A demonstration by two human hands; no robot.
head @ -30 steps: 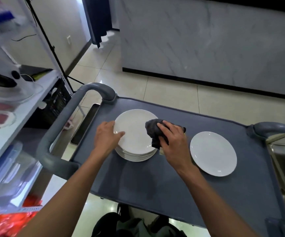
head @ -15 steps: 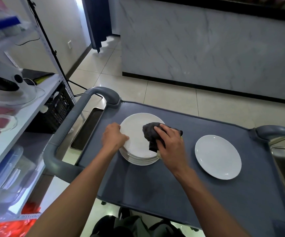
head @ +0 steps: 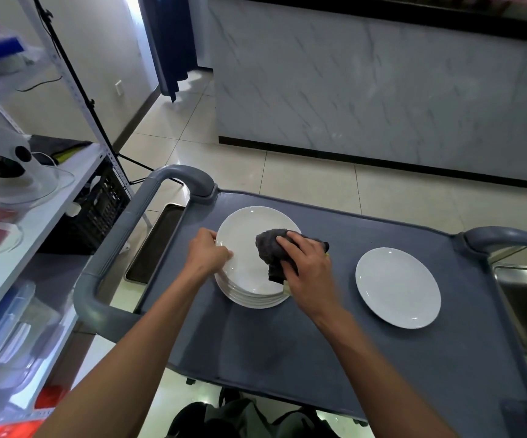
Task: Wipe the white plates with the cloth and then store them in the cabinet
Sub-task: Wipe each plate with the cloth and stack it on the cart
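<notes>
On the cart (head: 319,343) — my left hand (head: 207,252) pinches the stack's (head: 249,279) nine-o'clock rim, my right hand (head: 306,270) grips the cloth (head: 271,248) (three o'clock side).

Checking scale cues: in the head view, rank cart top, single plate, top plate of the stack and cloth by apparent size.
1. Cart top.
2-3. Single plate and top plate of the stack: alike, unranked.
4. Cloth, partly hidden by the right hand.

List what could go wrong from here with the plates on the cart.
1. The plate stack looks unevenly aligned under the top plate; pressure from the right hand wiping with the dark cloth might shift it, though the left hand grips the rim.
2. The single plate lies beside the wiping arm; a wide stroke could knock it.
</notes>
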